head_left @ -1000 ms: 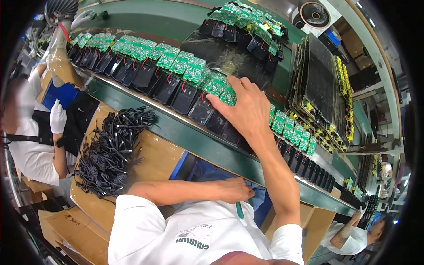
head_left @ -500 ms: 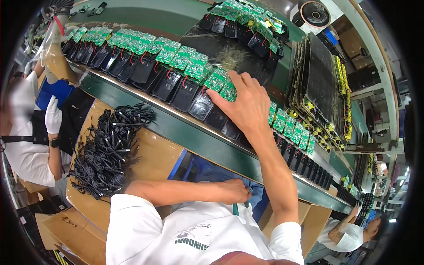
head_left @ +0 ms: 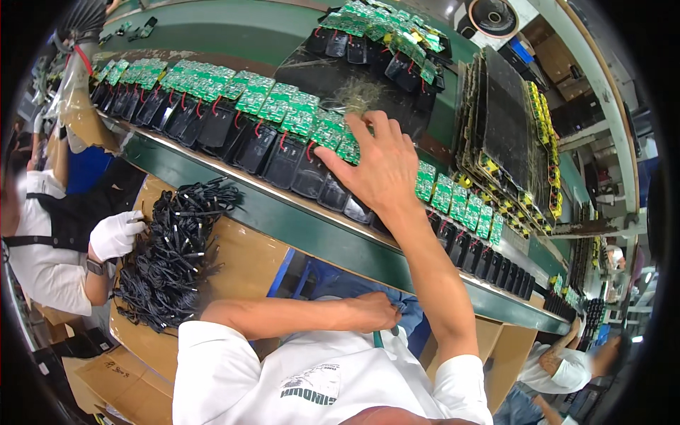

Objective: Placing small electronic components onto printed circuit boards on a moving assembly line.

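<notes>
My right hand [head_left: 379, 163] reaches over a long row of green circuit boards [head_left: 301, 113]. Its fingers are spread, thumb apart, and rest on or just above several boards; the palm hides those beneath. Red wires link the boards to black plastic casings [head_left: 273, 159] lined up along the near bench edge. Down by my lap, my left hand [head_left: 379, 312] is closed in a fist. A green strip [head_left: 377, 339] hangs below it, beside a dark end; what the fist holds is mostly hidden.
Black cables [head_left: 170, 262] lie heaped on cardboard [head_left: 244, 248] at left, beside a co-worker's gloved hand [head_left: 117, 235]. More boards and casings sit on a black sheet [head_left: 312, 67] at the back. Stacked dark panels [head_left: 496, 120] stand to the right, near a fan [head_left: 494, 18].
The whole view has shifted and turned slightly. My right hand stays over the boards and my left by my lap. The co-worker's gloved hand has come down to the cable heap.
</notes>
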The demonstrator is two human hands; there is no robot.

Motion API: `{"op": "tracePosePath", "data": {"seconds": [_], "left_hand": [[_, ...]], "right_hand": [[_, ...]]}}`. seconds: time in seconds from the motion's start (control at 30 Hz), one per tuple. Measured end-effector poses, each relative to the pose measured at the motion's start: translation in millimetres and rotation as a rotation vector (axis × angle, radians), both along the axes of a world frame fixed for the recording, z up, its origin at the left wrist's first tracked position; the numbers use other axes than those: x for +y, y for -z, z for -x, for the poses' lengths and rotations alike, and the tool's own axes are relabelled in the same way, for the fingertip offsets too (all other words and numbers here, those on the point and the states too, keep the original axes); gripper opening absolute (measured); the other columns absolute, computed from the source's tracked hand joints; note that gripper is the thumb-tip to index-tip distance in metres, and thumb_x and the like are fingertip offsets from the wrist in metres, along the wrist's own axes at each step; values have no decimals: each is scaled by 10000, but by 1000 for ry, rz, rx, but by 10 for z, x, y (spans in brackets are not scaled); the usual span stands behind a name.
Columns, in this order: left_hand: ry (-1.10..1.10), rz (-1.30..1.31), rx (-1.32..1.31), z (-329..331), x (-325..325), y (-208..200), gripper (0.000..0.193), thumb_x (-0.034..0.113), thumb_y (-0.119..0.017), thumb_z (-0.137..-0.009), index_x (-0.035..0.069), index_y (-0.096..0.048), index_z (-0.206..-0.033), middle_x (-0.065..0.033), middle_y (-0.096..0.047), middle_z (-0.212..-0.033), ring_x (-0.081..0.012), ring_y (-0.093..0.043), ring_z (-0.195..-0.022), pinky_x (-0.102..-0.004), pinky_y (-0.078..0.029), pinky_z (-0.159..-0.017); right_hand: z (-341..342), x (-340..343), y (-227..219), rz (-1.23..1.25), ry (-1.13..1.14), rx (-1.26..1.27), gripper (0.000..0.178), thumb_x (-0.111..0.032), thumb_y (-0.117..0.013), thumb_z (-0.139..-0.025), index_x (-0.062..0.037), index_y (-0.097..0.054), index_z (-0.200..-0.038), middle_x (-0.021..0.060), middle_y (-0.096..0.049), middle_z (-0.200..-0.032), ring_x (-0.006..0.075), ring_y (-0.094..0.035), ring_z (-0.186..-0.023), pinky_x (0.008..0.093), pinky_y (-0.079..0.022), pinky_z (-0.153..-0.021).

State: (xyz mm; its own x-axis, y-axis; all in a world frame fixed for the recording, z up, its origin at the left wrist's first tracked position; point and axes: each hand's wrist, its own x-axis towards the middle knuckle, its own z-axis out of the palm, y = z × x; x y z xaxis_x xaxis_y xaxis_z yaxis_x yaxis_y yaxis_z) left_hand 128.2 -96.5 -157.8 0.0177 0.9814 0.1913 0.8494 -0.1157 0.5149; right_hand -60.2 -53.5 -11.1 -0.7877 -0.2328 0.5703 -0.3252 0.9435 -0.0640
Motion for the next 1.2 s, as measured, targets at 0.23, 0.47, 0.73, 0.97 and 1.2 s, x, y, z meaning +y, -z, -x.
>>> {"op": "tracePosePath", "data": {"seconds": [0.23, 0.47, 0.73, 0.97, 1.2], "left_hand": [[10, 4, 10, 10, 8, -45, 104, 103, -621, -901, 16, -629, -958, -176, -722, -872, -359, -713, -749, -440, -559, -649], [-4, 57, -25, -31, -12, -7, 99, 99, -628, -897, 16, -642, -949, -182, -726, -855, -363, -713, -731, -446, -561, -633], [-45, 70, -35, -16, -16, 15, 87, 88, -629, -895, 18, -652, -941, -180, -724, -834, -359, -708, -701, -446, -551, -592], [14, 91, -18, 41, 88, 19, 86, 88, -613, -911, 27, -646, -962, -175, -729, -855, -353, -709, -714, -459, -549, -607], [-32, 265, 60, 100, -66, -117, 170, 136, -547, -960, 37, -639, -1063, -164, -735, -913, -339, -732, -826, -466, -556, -671]], "right_hand": [[-21, 157, -187, 139, -101, 168, 594, -581, -765, -839, -84, -729, -1162, 78, -646, -1159, 283, -597, -1047, 394, -455, -870], [-841, 701, -372, 428, -242, -149, 307, -202, -876, -792, -78, -787, -1058, 62, -713, -1135, 249, -647, -1002, 389, -477, -958], [-1141, 850, -8, 138, -321, -110, 240, -161, -858, -792, -107, -799, -1018, -3, -741, -1194, 224, -658, -1026, 395, -508, -911], [-1225, 933, 96, 35, -299, -11, 151, -122, -805, -829, -98, -789, -978, -18, -768, -1153, 204, -665, -1022, 378, -501, -897], [-1090, 929, 103, 31, -361, 43, 170, -172, -737, -902, -120, -757, -1063, 11, -745, -1215, 203, -668, -1022, 357, -498, -898]]}}
